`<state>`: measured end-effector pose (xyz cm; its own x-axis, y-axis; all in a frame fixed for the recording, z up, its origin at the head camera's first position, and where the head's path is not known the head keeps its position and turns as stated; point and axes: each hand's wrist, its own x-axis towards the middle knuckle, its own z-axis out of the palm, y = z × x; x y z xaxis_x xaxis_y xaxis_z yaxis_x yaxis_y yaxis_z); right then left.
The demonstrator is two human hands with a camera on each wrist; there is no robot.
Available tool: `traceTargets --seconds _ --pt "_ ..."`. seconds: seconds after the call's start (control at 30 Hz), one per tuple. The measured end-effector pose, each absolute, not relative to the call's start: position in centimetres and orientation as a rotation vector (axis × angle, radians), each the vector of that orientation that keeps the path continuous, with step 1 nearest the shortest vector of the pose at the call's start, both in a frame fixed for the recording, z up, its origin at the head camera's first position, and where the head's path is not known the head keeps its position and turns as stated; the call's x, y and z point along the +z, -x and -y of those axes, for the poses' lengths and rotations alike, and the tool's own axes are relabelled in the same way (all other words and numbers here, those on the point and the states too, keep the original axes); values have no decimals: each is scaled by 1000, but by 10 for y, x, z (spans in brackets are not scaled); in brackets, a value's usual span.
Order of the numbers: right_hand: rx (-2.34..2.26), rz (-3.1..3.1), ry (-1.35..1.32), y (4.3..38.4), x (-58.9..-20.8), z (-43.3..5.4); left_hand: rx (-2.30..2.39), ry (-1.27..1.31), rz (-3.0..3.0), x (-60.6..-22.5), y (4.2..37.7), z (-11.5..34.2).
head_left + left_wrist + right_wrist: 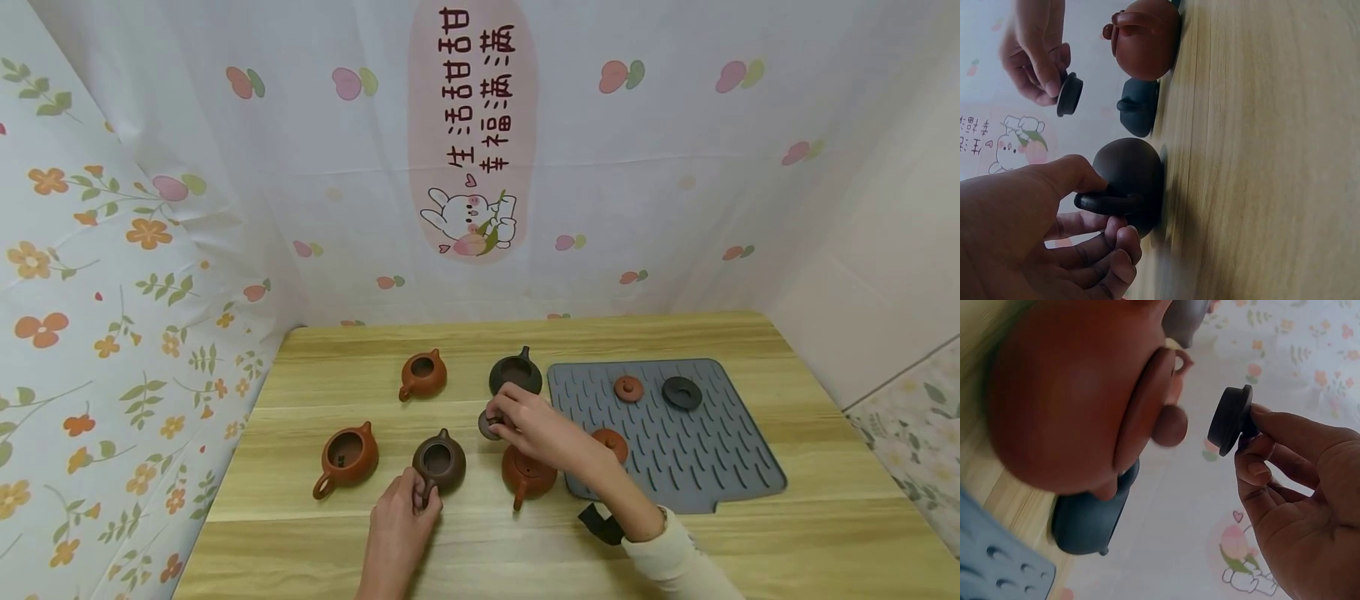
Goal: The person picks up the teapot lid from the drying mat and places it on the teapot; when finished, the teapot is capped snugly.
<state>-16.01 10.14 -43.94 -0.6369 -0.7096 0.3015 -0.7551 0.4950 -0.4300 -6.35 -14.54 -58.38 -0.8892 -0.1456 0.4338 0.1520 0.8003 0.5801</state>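
Note:
My left hand point(397, 517) pinches the handle of a dark brown teapot point(1129, 164) that stands lidless on the table, thumb on top of the loop. In my right hand point(540, 427) a dark brown lid point(1229, 420) is held by its knob between thumb and fingers. The lid hangs in the air, tilted in the wrist views, right of the brown teapot's mouth. Below the right hand stands a reddish teapot point(528, 475) with its lid on. Just beyond that hand is a black teapot point(535, 381) with an uncovered mouth.
Two lidless orange-brown teapots stand at the left, a smaller one point(429, 383) behind and a larger one point(363, 465) in front. A grey ridged mat point(675, 471) at the right bears a small orange lid point(628, 388), a black lid point(682, 393) and another orange lid point(612, 443).

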Motion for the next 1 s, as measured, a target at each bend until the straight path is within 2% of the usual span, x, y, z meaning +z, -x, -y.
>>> traceTargets --seconds 0.23,1.0 --pt "792 2619 -1324 158 -440 -89 -864 -10 2548 -592 66 148" --pt "787 2662 -1459 153 -448 -45 -823 -6 2558 -584 64 146"
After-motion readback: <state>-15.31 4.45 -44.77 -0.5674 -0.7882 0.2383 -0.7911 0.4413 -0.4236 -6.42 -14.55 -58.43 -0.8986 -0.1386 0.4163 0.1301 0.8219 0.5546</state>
